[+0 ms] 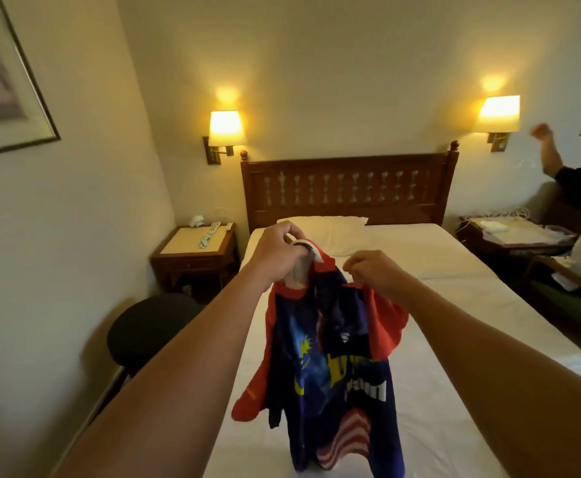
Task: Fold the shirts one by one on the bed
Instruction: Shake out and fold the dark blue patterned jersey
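Both hands hold a limp navy and red shirt [330, 357] up over the white bed [454, 339]: left hand [277, 253] grips its collar, right hand [377, 272] pinches a red shoulder.

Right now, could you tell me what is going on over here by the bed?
A person stands at the foot of the bed holding up a navy and red shirt. The left hand grips its collar and the right hand pinches the shoulder, so the shirt hangs bunched with its hem reaching the white sheet. It is not yet laid flat or folded. Another person's raised arms show at the far right.
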`<act>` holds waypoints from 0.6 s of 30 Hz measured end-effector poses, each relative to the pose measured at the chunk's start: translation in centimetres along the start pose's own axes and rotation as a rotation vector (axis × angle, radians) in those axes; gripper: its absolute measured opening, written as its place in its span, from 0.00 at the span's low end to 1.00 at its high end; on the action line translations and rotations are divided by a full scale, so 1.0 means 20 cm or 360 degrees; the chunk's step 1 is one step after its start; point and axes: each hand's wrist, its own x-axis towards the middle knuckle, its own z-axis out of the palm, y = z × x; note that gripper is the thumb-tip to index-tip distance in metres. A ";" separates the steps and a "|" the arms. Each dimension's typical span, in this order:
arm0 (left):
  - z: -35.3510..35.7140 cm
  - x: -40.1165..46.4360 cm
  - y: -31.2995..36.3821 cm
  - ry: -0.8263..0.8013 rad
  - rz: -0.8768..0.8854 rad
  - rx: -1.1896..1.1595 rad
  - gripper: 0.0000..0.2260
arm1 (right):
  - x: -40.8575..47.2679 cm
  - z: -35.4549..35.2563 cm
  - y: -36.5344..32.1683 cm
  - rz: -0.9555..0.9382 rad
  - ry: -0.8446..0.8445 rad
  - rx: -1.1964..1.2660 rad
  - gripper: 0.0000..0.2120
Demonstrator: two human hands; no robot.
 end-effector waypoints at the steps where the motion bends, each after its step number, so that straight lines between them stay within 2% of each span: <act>1: 0.01 0.00 0.00 0.0040 0.0020 0.0051 0.06 | -0.03 0.02 -0.03 0.0003 -0.0082 0.0219 0.10; 3: 0.04 0.00 0.00 0.0110 0.0020 0.0085 0.05 | -0.07 0.04 -0.07 0.0022 -0.0302 0.0436 0.16; 6: 0.05 0.01 -0.02 0.0168 0.0010 0.0136 0.05 | -0.08 0.10 -0.03 0.0080 -0.0472 0.0197 0.14; 9: 0.04 0.01 -0.04 0.0140 0.0045 0.0234 0.05 | -0.05 0.13 0.05 -0.0080 -0.0262 -0.0016 0.05; 13: -0.03 0.00 -0.09 -0.0046 0.0024 0.0473 0.06 | 0.01 0.07 0.08 -0.0149 0.0080 0.0022 0.07; 16: -0.09 -0.01 -0.16 -0.0233 -0.0034 0.0678 0.11 | 0.03 0.02 0.01 -0.0195 0.0171 0.0025 0.04; 18: -0.13 -0.02 -0.20 -0.0304 -0.0073 0.0817 0.11 | 0.05 0.00 -0.06 -0.0271 0.0258 -0.0007 0.00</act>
